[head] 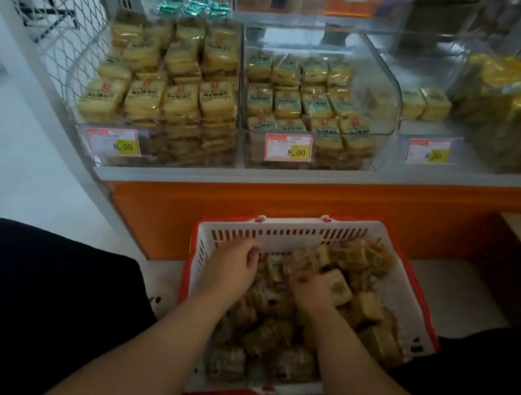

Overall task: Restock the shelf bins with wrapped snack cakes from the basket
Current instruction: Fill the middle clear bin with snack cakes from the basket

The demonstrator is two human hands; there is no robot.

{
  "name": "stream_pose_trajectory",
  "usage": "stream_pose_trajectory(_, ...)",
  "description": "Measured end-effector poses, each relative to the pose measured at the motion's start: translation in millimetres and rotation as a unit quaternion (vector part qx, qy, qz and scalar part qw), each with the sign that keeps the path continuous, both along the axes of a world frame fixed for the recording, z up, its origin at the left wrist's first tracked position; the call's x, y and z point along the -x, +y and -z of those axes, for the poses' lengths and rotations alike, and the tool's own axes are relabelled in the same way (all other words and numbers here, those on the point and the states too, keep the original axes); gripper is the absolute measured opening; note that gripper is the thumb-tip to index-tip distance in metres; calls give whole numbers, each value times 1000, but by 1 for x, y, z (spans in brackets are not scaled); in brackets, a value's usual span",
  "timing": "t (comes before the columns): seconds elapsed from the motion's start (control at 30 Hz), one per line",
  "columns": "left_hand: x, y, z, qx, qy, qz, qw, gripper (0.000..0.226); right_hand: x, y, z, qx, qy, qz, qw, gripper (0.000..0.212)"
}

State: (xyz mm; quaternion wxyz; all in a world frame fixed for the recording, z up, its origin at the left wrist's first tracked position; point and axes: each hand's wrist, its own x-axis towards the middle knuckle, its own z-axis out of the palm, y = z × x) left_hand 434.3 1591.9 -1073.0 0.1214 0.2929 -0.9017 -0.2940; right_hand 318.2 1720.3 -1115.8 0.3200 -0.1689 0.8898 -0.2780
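both hands work inside the basket (284,233) below the shelf bins (317,103): left hand (233,264) and right hand (309,289) curl around wrapped snack cakes (337,285), apparently gathering a batch for restocking.

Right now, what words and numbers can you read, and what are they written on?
"8.00": price tag on the left bin.
"8.00": price tag on the middle bin.
"8.00", blurry and only just readable: price tag on the shelf edge to the right.
Print on the snack cake wrappers in the bins: too blurred to read.
Small print on the tags: too small to read.
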Motion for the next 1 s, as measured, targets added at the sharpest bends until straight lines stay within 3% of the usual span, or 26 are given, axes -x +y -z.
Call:
stream_pose_trajectory(0.13,-26,0,70,-81,-184,5,980,41,-14,11,23,-66,-55,-58,995,16)
stream_pose_trajectory(0.23,-24,5,88,-140,-264,39,953,64,-17,11,28,-54,-75,-75,993,30)
stream_pose_trajectory(0.33,-19,11,98,-133,-315,105,934,85,-18,13,27,-48,-65,-83,993,34)
stream_pose_trajectory(0.43,-19,11,109,-148,-286,64,945,87,-18,20,28,-47,-74,-81,993,31)
stream_pose_trajectory(0.6,-12,9,98,-260,-168,-103,945,37,-16,28,25,-57,-88,-41,994,28)
stream_pose_trajectory(0.67,-13,4,89,-327,-85,-195,921,42,-14,28,28,-3,-117,51,992,22)
stream_pose_trajectory(0.73,-13,1,76,-421,1,-264,868,43,-14,28,28,63,-176,139,972,15)
stream_pose_trajectory(0.8,-12,1,64,-467,38,-268,842,43,-14,25,25,135,-240,193,942,15)
stream_pose_trajectory(0.87,-8,4,50,-484,31,-230,844,42,-14,21,15,199,-306,241,899,22)
stream_pose_trajectory(0.9,-5,5,43,-490,26,-206,847,42,-13,18,10,222,-323,244,887,14)
stream_pose_trajectory(1.0,5,9,17,-500,33,-142,854,47,-6,9,-10,263,-323,179,891,26)
